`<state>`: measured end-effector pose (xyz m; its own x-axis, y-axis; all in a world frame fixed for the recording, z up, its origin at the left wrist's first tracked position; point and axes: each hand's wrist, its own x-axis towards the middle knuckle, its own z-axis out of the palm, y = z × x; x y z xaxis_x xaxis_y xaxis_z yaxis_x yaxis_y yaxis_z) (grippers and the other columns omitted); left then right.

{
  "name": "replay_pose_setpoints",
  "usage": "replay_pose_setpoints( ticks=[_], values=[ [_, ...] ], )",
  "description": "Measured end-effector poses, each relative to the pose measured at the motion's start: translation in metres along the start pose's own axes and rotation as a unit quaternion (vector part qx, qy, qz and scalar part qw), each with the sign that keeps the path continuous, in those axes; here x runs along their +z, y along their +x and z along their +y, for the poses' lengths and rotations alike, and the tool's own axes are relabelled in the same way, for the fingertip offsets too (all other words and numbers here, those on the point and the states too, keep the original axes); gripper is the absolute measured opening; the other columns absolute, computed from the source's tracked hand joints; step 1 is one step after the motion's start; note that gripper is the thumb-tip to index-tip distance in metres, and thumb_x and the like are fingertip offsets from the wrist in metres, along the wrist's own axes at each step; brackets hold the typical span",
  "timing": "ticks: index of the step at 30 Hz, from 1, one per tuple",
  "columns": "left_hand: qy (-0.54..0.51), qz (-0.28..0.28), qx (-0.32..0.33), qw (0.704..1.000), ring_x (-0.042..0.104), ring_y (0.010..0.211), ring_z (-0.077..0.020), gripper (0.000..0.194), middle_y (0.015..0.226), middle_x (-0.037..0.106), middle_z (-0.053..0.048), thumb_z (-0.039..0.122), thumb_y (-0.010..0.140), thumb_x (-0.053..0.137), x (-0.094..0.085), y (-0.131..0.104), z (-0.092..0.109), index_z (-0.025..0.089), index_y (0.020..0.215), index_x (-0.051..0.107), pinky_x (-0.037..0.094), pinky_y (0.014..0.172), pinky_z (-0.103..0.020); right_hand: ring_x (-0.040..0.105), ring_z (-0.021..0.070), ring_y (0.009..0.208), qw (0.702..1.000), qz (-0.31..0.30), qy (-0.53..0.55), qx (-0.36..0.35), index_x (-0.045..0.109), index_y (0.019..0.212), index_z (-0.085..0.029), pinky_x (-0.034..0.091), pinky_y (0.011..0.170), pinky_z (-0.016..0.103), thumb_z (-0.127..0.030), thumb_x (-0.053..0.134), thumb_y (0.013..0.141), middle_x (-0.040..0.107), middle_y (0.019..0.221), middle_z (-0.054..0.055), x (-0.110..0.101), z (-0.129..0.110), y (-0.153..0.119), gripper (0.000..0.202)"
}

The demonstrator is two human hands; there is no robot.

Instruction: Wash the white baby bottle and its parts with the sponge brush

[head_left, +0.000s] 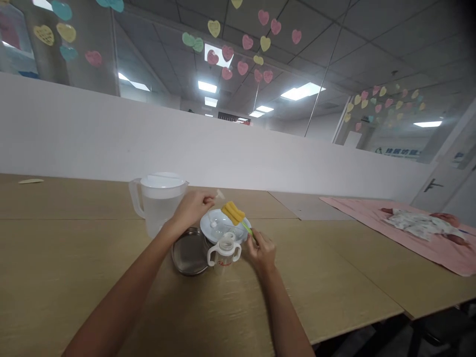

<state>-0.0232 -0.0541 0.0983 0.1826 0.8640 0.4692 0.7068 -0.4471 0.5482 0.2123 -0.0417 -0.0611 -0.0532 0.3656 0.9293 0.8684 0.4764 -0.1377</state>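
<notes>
My left hand [196, 204] pinches a small translucent piece [220, 195] that looks like a bottle nipple, raised above the far side of a white bowl [242, 237]. In my right hand [263, 249] is the green handle of a sponge brush; its yellow sponge head [233, 213] is over the bowl, close to the nipple but apart from it. Clear and white small parts [213, 224] lie in the bowl. A baby bottle [224, 258] with two white handles stands upright and uncapped in front of it. Left of the bottle sits a shallow metal dish [190, 254].
A translucent lidded pitcher [161, 203] stands left of the bowl, behind my left forearm. Far right, a baby doll [424, 224] in a patterned outfit lies on a pink cloth [366, 214]. A low white wall [92, 134] borders the wooden table [74, 277] at the back.
</notes>
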Motion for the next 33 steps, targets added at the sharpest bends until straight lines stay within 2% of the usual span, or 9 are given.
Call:
replay_pose_setpoints(
  ticks=[2,4,9,12,20,23,27,31,33],
  values=[
    [0.191,-0.061,-0.05,0.978,0.062,0.089,-0.0253,0.018,0.087,0.069,-0.011,0.02,0.073,0.054,-0.008,-0.002,-0.006,0.014,0.081,0.068,0.045,0.081,-0.034,0.059,0.0143,0.061,1.0,-0.003,0.005,0.014,0.065,0.092,-0.013,0.042,0.058,0.024,-0.029,0.043,0.087,0.065,0.069,0.007,0.002,-0.001,0.0,0.027],
    [0.288,-0.124,-0.09,0.945,0.063,0.086,-0.0276,0.013,0.083,0.069,-0.013,0.014,0.068,0.055,-0.008,-0.004,-0.012,0.013,0.074,0.067,0.045,0.077,-0.035,0.059,0.0143,0.061,0.999,-0.002,0.002,0.034,0.064,0.09,-0.013,0.041,0.058,0.023,-0.03,0.042,0.088,0.066,0.071,0.007,0.004,-0.002,0.0,0.028],
    [0.301,-0.233,-0.144,0.913,0.064,0.066,-0.0273,0.011,0.056,0.064,-0.011,0.003,0.052,0.06,0.007,-0.004,-0.03,0.013,0.047,0.058,0.047,0.065,-0.034,0.055,0.0132,0.054,0.997,0.023,-0.016,0.074,0.064,0.085,-0.013,0.037,0.053,0.023,-0.033,0.041,0.089,0.064,0.065,0.005,0.004,-0.003,0.002,0.03],
    [0.295,-0.279,-0.181,0.896,0.062,0.057,-0.0248,0.02,0.042,0.058,-0.009,0.006,0.056,0.058,0.013,-0.003,-0.037,0.014,0.039,0.053,0.048,0.061,-0.033,0.053,0.0126,0.052,0.997,0.021,-0.014,0.072,0.063,0.083,-0.013,0.036,0.052,0.022,-0.033,0.04,0.089,0.062,0.062,0.004,0.004,-0.003,0.002,0.031],
    [0.303,-0.336,-0.222,0.864,0.063,0.054,-0.0232,0.012,0.051,0.065,-0.012,0.018,0.063,0.061,0.019,-0.008,-0.037,0.013,0.053,0.066,0.05,0.059,-0.031,0.05,0.0106,0.05,0.996,0.008,0.001,0.084,0.063,0.083,-0.014,0.033,0.05,0.021,-0.034,0.039,0.089,0.06,0.06,0.003,0.005,-0.004,0.001,0.032],
    [0.331,-0.328,-0.203,0.861,0.066,0.065,-0.0281,0.007,0.065,0.069,-0.015,0.014,0.06,0.064,0.018,-0.007,-0.029,0.012,0.065,0.07,0.05,0.064,-0.035,0.051,0.011,0.051,0.996,0.002,0.003,0.089,0.063,0.084,-0.014,0.033,0.051,0.021,-0.034,0.037,0.09,0.062,0.062,0.004,0.004,-0.005,0.002,0.033],
    [0.351,-0.27,-0.121,0.888,0.062,0.095,-0.0339,0.027,0.103,0.066,-0.021,0.02,0.072,0.057,0.021,-0.009,-0.011,0.011,0.094,0.068,0.047,0.077,-0.041,0.05,0.011,0.05,0.996,-0.011,0.005,0.092,0.062,0.082,-0.015,0.032,0.051,0.022,-0.035,0.036,0.09,0.06,0.06,0.003,0.003,-0.007,0.003,0.034],
    [0.324,-0.248,-0.038,0.912,0.06,0.1,-0.0279,0.04,0.114,0.062,-0.018,0.028,0.085,0.041,0.039,-0.014,-0.003,0.016,0.121,0.054,0.045,0.082,-0.037,0.048,0.0106,0.048,0.994,-0.019,0.007,0.106,0.062,0.08,-0.015,0.031,0.05,0.022,-0.036,0.035,0.09,0.059,0.058,0.002,0.002,-0.007,0.003,0.036],
    [0.301,-0.257,0.001,0.918,0.059,0.102,-0.0237,0.04,0.117,0.061,-0.012,0.032,0.086,0.04,0.049,-0.015,-0.006,0.022,0.124,0.051,0.044,0.084,-0.033,0.048,0.0109,0.049,0.993,-0.024,0.007,0.115,0.063,0.082,-0.015,0.031,0.05,0.022,-0.037,0.033,0.09,0.06,0.059,0.003,0.002,-0.007,0.003,0.038]
  ],
)
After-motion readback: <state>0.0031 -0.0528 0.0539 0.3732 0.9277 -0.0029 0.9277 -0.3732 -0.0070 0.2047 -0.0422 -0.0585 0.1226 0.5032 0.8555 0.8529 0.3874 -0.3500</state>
